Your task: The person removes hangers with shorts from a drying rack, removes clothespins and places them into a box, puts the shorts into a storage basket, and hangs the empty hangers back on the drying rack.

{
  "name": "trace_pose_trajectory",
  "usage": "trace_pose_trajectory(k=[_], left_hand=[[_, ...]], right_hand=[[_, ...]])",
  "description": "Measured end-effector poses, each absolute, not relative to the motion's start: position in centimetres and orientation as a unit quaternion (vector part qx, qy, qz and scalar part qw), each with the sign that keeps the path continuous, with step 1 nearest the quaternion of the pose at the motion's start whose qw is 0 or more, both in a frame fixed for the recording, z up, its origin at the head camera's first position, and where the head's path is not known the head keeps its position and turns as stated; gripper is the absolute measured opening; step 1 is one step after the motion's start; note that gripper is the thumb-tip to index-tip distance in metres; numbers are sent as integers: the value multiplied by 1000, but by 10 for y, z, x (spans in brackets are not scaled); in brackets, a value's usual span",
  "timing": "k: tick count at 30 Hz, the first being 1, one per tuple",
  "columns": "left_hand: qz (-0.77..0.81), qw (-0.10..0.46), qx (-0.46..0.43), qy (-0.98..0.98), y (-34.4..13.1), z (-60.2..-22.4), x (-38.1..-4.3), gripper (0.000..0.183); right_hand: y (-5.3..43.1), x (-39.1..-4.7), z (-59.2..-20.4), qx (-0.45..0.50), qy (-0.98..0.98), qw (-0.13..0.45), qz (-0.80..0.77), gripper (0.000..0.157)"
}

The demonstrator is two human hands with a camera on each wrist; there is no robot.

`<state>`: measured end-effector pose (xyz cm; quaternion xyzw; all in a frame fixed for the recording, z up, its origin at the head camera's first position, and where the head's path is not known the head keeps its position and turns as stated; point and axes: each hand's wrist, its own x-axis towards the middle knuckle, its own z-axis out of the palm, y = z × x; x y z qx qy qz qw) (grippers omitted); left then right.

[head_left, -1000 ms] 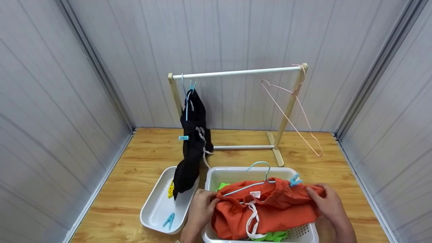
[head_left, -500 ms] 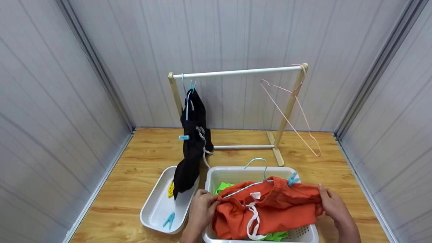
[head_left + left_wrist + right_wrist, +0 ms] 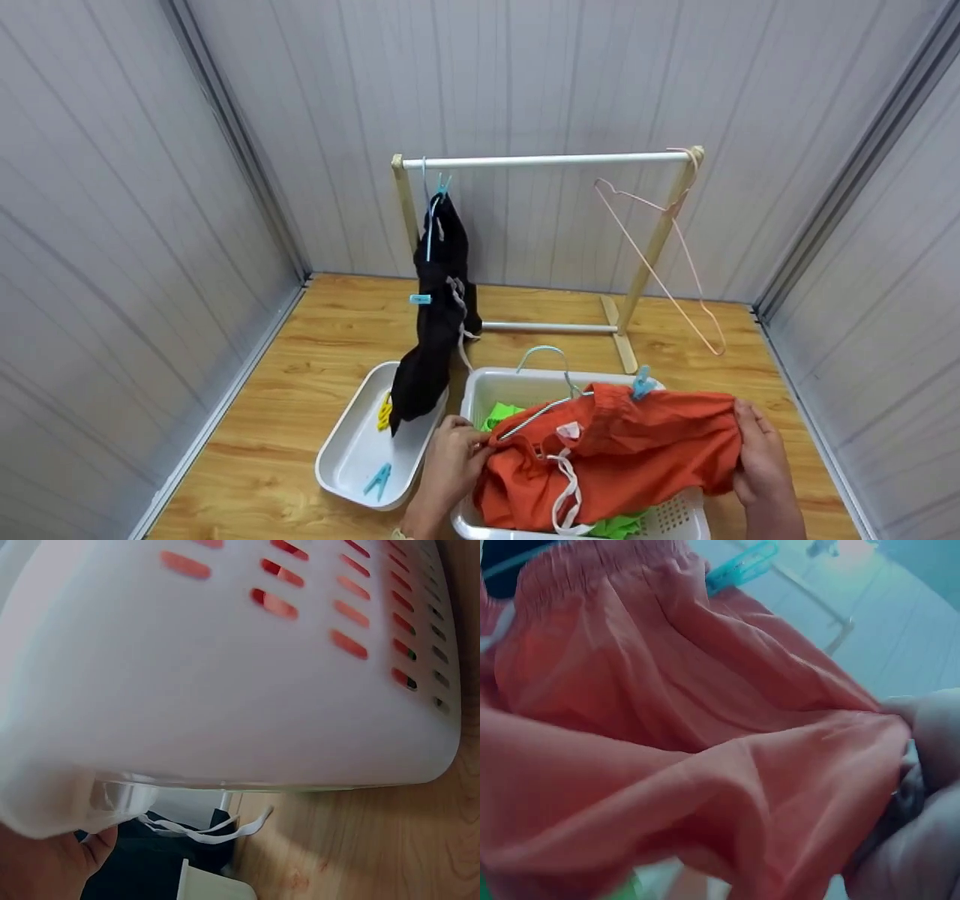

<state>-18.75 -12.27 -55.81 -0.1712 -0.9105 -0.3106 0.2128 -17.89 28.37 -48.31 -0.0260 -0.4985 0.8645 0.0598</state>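
A pair of orange shorts (image 3: 637, 450) with a white drawstring (image 3: 568, 487) lies over the white basket (image 3: 469, 386). Inside its waistband runs a light blue hanger (image 3: 536, 417), hook sticking up at the back. One blue clothespin (image 3: 643, 382) is clipped at the right of the waistband and also shows in the right wrist view as a blue clothespin (image 3: 742, 568). My left hand (image 3: 454, 457) pinches the waistband's left end, beside the hanger's end. My right hand (image 3: 763, 457) grips the far right edge of the fabric, drawing it out sideways; its fingertips are partly hidden behind the cloth.
Bright green cloth (image 3: 616, 525) lies in the basket. To the left, a white tray (image 3: 352, 427) holds yellow clips (image 3: 385, 411) and a blue clothespin (image 3: 378, 480). Behind, a rack (image 3: 547, 160) carries black clothing (image 3: 435, 337) on a hanger and a bare pink hanger (image 3: 637, 247).
My right hand has shifted its hold outward and pulled the shorts' right side further right. The hanger's hook has swung left. My left hand keeps its pinch; the whole view shifts slightly.
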Motion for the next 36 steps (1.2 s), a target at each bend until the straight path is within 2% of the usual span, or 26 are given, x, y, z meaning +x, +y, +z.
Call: trace_pose_trajectory(k=[6, 11, 15, 22, 30, 36], left_hand=[[-278, 234, -189, -912, -117, -549, -195, 8], [-280, 214, -194, -916, -109, -541, -199, 6], [-295, 197, -202, -913, -104, -538, -198, 5], [-314, 166, -229, -907, -101, -535, -198, 11], [-342, 130, -240, -899, -118, -523, -187, 7], [-370, 156, -273, -874, -120, -484, -172, 7]], right_hand=[[251, -185, -458, 5, -376, 151, 914, 15], [231, -193, -436, -38, -395, 240, 886, 16], [227, -196, -419, -27, -394, 276, 876, 18], [227, -202, -389, 63, -380, 318, 867, 17], [221, -207, -359, 152, -435, 343, 818, 21], [209, -216, -334, 248, -494, 337, 762, 22]])
